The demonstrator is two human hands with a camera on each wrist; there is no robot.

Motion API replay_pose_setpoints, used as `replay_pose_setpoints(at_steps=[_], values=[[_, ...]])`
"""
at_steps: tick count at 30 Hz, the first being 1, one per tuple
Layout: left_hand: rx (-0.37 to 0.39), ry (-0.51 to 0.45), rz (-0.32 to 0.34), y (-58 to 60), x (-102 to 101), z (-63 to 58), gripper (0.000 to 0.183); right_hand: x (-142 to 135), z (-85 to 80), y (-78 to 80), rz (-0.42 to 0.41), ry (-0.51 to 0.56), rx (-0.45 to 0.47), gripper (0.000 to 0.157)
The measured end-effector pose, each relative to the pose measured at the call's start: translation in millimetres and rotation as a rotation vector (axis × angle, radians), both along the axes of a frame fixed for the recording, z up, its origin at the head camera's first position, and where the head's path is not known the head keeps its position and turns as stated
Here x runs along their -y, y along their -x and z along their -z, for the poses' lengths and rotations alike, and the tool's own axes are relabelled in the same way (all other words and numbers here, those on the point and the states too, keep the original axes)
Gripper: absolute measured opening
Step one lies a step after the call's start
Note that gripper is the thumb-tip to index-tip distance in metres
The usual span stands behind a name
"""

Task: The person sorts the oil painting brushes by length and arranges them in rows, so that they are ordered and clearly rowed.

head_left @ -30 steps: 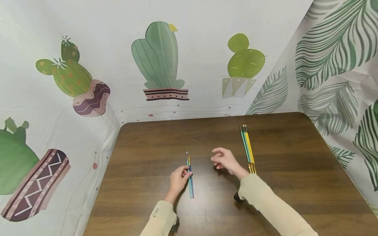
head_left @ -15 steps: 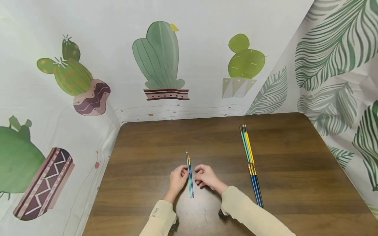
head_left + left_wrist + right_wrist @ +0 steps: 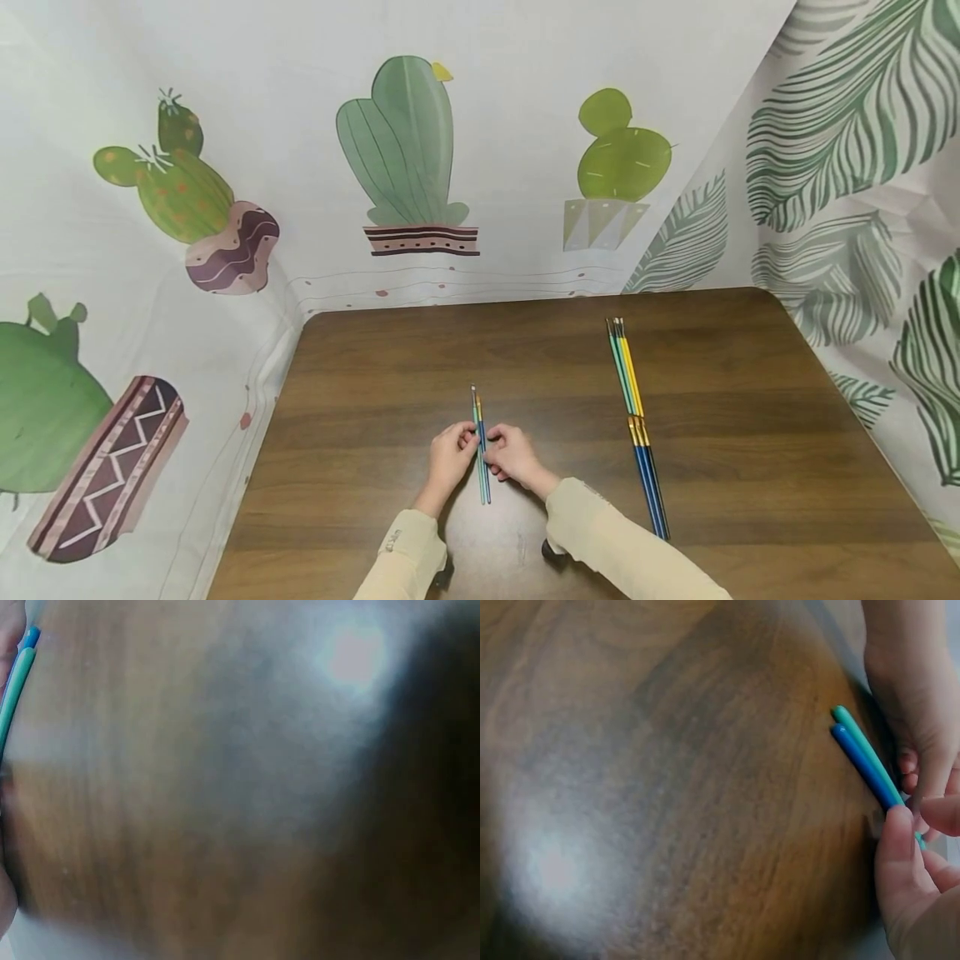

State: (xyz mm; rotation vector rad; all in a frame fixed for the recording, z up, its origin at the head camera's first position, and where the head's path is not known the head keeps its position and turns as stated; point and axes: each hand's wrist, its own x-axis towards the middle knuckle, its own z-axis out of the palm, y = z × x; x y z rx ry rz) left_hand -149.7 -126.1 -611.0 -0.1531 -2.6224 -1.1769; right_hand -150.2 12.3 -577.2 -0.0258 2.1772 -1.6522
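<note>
Two slim paintbrushes stand side by side between the hands in the head view, bristles away from the person. The teal paintbrush (image 3: 482, 489) is on the left, pinched by the left hand (image 3: 447, 462) between thumb and fingers. Close against it is the blue paintbrush (image 3: 488, 487) with a gold ferrule. From the right, the right hand (image 3: 516, 454) pinches the blue one near mid-handle; its thumb (image 3: 900, 836) overlaps that handle in the right wrist view. Only the handle ends of the teal brush (image 3: 21, 675) and blue brush (image 3: 33, 636) show in the left wrist view.
On the brown wooden table (image 3: 375, 358), teal brushes (image 3: 618, 362) and yellow brushes (image 3: 633, 375) lie in a row at the right. Several dark blue brushes (image 3: 648, 479) lie just nearer. A cactus-print cloth (image 3: 517, 167) hangs behind the table's far edge.
The right hand has come left and nearer, from above the table to the blue paintbrush. The left hand stays at the pair, its thumb drawn back off the blue handle.
</note>
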Motion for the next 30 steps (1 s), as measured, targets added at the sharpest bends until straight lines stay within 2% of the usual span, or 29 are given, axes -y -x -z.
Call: replay_pose_setpoints(at_steps=[9, 22, 27, 30], values=[[0.001, 0.01, -0.004, 0.1, 0.9, -0.1, 0.014, 3.6, 3.4, 3.1, -0.001, -0.113, -0.083, 0.027], [0.014, 0.028, -0.01, -0.3, -0.1, -2.2, 0.014, 5.2, 0.6, 4.0, -0.014, -0.221, -0.152, 0.025], [0.023, 0.031, -0.017, -0.9, -0.7, -1.3, 0.014, 5.7, 0.3, 3.9, -0.006, -0.242, -0.149, 0.024], [0.026, 0.032, -0.02, -1.3, -0.9, -0.8, 0.014, 6.6, 0.5, 3.5, -0.003, -0.299, -0.186, 0.023]])
